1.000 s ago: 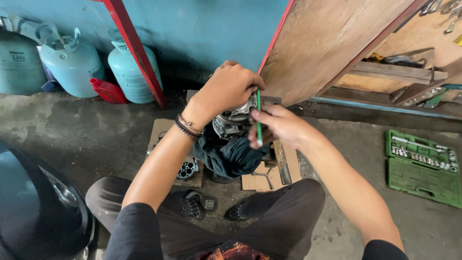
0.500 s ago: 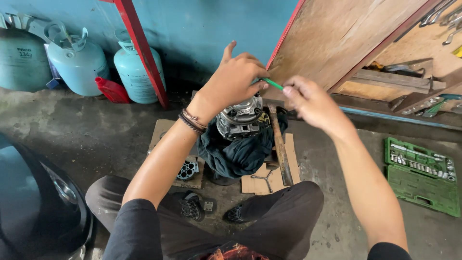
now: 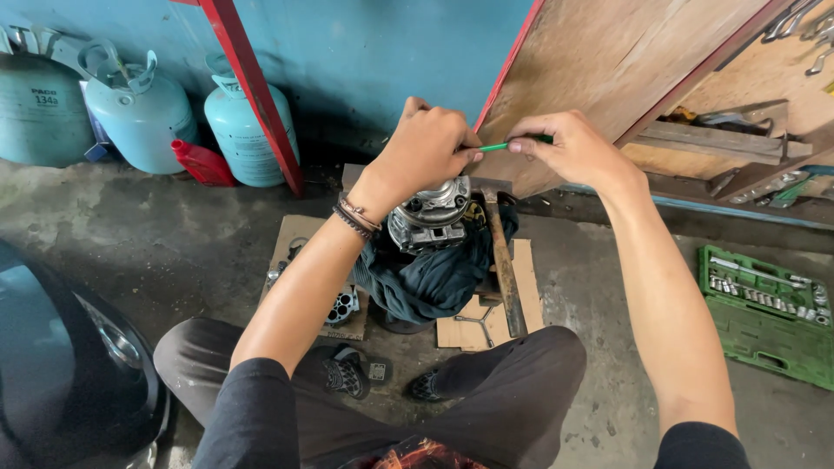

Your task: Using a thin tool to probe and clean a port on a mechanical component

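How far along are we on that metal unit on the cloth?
Done: metal unit sits on the dark cloth, socket set open. In hand: left hand and right hand both pinch a green tool above it. Left: loose part lies on cardboard.

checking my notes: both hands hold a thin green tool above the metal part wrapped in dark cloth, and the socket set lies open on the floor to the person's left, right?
Not quite: the head view shows the socket set on the person's right. The rest stands: both the left hand and right hand hold the green tool above the metal part in dark cloth.
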